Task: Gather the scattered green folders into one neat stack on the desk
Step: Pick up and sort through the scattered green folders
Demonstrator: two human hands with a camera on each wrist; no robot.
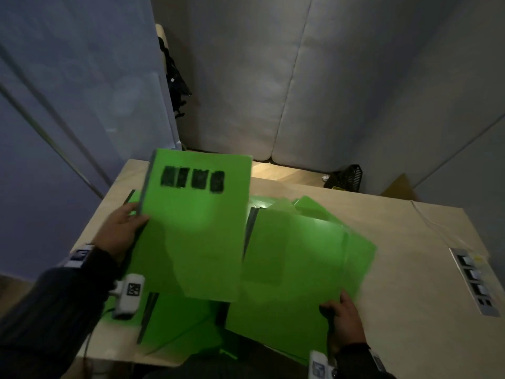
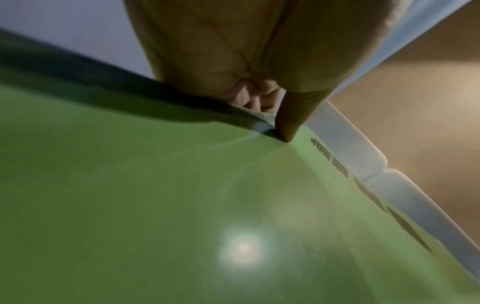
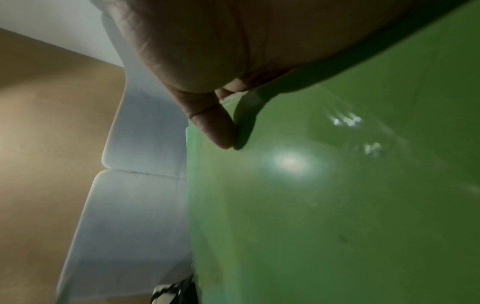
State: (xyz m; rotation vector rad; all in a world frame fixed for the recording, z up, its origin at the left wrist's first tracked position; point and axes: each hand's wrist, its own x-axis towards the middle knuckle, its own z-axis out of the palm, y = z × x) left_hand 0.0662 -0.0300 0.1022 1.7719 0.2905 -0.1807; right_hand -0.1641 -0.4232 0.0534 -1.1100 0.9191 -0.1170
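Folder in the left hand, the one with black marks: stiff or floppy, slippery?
The marked folder stays flat though the left hand grips only one edge, so probably fairly stiff and light. Its glossy cover shows glare, so likely slippery when stacked.

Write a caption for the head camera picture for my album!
Left hand lifts a green folder while right hand holds another folder above the desk.

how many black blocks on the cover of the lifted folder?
4, in one row across the top of the lifted folder, which the left hand holds by its left edge. The left wrist view shows them only edge-on and blurred.
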